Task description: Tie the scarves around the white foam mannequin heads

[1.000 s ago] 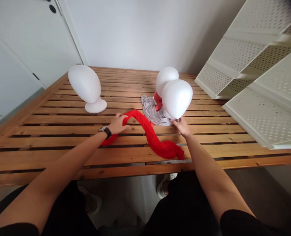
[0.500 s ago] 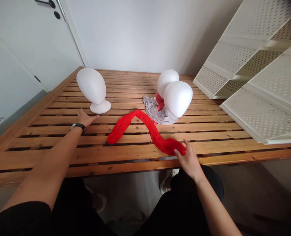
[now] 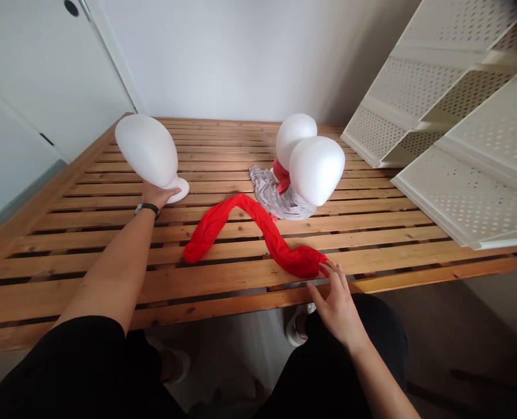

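Observation:
A red scarf (image 3: 258, 230) lies in a bent line across the slatted wooden table (image 3: 371, 233). My right hand (image 3: 337, 297) is at the table's near edge, fingers spread, fingertips touching the scarf's near end. My left hand (image 3: 157, 194), with a black watch at the wrist, reaches to the neck of a white foam mannequin head (image 3: 147, 150) at the left and closes round it just above its base. Two more white foam heads (image 3: 314, 169) stand at the middle back, with a grey cloth (image 3: 275, 201) and a bit of red cloth at their feet.
A white perforated metal shelf unit (image 3: 450, 128) leans over the right side of the table. A white door and wall stand at the left and behind. My legs in black and white shoes show below the table's near edge.
My left hand let go of the red scarf and moved left to the left foam head's neck. My right hand came back from the grey cloth to the scarf's near end.

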Demonstrator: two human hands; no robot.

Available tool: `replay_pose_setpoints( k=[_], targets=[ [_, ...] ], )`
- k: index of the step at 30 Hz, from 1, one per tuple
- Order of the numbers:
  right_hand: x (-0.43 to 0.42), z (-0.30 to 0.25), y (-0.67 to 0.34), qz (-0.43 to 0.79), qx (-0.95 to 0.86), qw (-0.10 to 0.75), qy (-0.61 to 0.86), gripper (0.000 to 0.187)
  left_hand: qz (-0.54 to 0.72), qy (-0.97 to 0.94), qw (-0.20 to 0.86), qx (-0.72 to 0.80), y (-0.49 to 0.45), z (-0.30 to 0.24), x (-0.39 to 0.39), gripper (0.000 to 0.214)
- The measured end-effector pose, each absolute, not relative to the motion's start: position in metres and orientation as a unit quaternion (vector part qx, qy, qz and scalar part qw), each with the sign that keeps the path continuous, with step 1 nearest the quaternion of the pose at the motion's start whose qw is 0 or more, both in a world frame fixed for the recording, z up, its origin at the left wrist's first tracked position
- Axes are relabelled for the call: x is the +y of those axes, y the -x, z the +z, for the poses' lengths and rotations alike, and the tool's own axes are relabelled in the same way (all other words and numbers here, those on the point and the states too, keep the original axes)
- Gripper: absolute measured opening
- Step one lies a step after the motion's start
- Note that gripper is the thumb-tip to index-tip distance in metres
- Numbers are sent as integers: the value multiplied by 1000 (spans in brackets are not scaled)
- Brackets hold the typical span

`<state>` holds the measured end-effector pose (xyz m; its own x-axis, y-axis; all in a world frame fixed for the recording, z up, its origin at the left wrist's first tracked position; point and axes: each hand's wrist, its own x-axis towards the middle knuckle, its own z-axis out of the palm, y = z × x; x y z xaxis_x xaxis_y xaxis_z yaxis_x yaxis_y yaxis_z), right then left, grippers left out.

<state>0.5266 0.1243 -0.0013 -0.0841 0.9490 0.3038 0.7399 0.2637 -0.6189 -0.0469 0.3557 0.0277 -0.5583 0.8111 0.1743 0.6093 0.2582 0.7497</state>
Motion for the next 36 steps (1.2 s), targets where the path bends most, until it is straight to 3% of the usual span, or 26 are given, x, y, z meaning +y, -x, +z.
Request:
replay_pose_setpoints(
  k=[4,11,19,22,26,30,36],
  targets=[
    [126,-2,-525,161,-715,340,589,55,449,-423,144,774,43,30,363,85],
    [126,-4,-524,187,-709,336,591,54,412,-419,126,799,53,33,358,92],
    [129,-5,-526,201,-702,341,591,51,402,-455,133,784,56,45,356,71],
    [130,-4,-528,208,-702,340,590,52,420,-480,142,756,44,57,345,75],
    [130,-3,-527,210,-701,342,590,53,454,-539,141,695,-2,72,296,95],
    [128,-1,-524,210,-705,349,581,52,413,-581,181,678,-78,68,218,99],
    [126,-6,-522,208,-708,351,577,54,382,-666,216,603,-161,25,148,80]
  ],
)
